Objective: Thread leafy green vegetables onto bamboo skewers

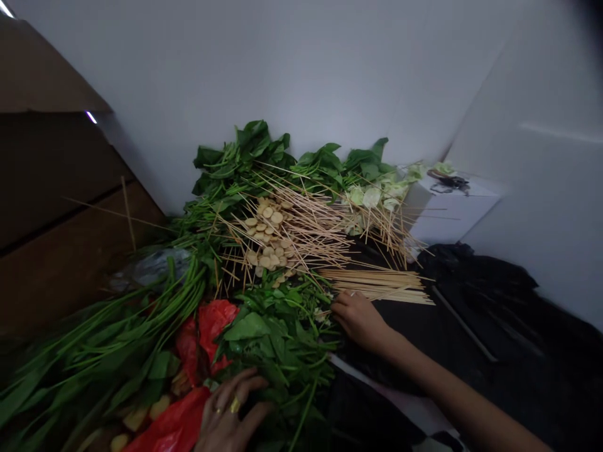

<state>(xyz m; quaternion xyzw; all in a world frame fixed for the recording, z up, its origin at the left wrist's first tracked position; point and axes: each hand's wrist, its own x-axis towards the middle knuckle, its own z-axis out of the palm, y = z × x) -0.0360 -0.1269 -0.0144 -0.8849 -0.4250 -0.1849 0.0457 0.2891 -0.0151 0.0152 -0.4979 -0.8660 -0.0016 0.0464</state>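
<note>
Green leafy stems (277, 342) lie heaped under the person's left hand (233, 408), which presses on them with ringed fingers half curled; whether it grips cannot be told. The right hand (358, 320), arm reaching in from the near right, rests loosely curled at the heap's edge, just beside bamboo skewers (377, 285). Tan sliced rounds (266, 235) lie farther off, and a red plastic bag (211, 326) lies near left.

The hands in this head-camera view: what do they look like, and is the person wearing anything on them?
Both hands are bare, with no gloves. The left hand wears two gold-coloured rings on its fingers. The right hand shows no ring, and the right forearm has no sleeve.
</note>
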